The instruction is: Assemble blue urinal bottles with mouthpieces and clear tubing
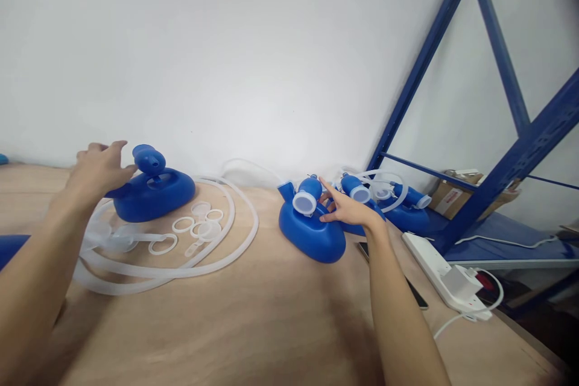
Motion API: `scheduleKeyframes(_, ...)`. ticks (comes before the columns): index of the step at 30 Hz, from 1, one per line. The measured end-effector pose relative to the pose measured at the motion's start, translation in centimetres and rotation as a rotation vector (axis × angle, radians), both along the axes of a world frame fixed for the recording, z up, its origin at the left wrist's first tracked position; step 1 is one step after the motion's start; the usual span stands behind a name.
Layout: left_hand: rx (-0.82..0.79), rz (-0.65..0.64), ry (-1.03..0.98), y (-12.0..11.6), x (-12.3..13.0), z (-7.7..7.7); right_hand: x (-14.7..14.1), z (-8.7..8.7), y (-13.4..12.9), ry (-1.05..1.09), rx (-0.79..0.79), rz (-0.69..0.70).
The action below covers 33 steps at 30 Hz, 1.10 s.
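Note:
My left hand (102, 166) is open, fingers spread, just left of the spout of a blue bottle (149, 196) that stands near the wall. My right hand (346, 205) is at another blue bottle (312, 235) with a white-rimmed cap, its thumb and fingers apart around the bottle's upper part. Whether those fingertips touch it is hard to tell. Between the hands lie a coiled translucent tube (246, 235) and several clear rings (183, 225). A clear connector piece (124, 238) rests near my left forearm.
More blue bottles (407, 217) with tubes stand at the right. A dark phone (416, 294) lies beneath my right forearm. Beside it is a white power strip (429, 265) with a plugged-in adapter (462, 282). A blue metal rack (502, 163) with a cardboard box (447, 199) borders the table.

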<state>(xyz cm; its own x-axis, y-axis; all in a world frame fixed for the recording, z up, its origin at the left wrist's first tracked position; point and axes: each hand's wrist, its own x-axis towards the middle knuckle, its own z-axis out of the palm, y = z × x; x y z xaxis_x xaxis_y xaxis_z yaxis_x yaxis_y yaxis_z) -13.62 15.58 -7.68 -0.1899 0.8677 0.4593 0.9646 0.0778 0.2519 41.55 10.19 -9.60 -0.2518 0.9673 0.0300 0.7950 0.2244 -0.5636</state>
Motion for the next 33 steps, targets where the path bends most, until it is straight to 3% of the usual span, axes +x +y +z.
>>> scheduleKeyframes(2,0.089,-0.058,0.02,-1.3,3.3,1.6,-0.5,0.3,-0.3,0.056,-0.076,0.073)
scheduleKeyframes(5,0.19,-0.405,0.083,-2.7,9.8,1.9,-1.2,0.5,-0.6,0.134,-0.189,0.155)
scheduleKeyframes(8,0.216,-0.732,0.267,-2.7,16.7,-0.5,-1.6,0.3,-0.8,0.18,-0.229,0.2)
scheduleKeyframes(11,0.21,-0.876,0.437,-1.3,22.4,-3.5,-1.6,0.0,-0.7,0.225,-0.234,0.231)
scheduleKeyframes(14,0.177,-0.963,0.495,0.8,26.0,-5.3,-1.4,-0.1,-0.6,0.251,-0.243,0.264)
scheduleKeyframes(18,0.179,-1.023,0.526,3.0,27.7,-5.6,-1.8,0.0,-0.6,0.111,-0.207,0.227)
scheduleKeyframes(21,0.19,-1.015,0.544,3.3,28.1,-5.8,-2.6,-0.3,-0.3,0.068,-0.1,0.214)
scheduleKeyframes(25,0.201,-0.946,0.559,2.5,28.8,-6.5,-3.3,-1.6,0.3,0.153,0.082,0.246)
scheduleKeyframes(28,0.202,-0.874,0.537,2.0,29.6,-6.6,-3.3,-2.5,0.3,0.236,0.11,0.235)
scheduleKeyframes(33,0.223,-0.742,0.427,1.9,29.7,-5.3,-3.1,-3.1,-0.6,0.302,0.143,0.207)
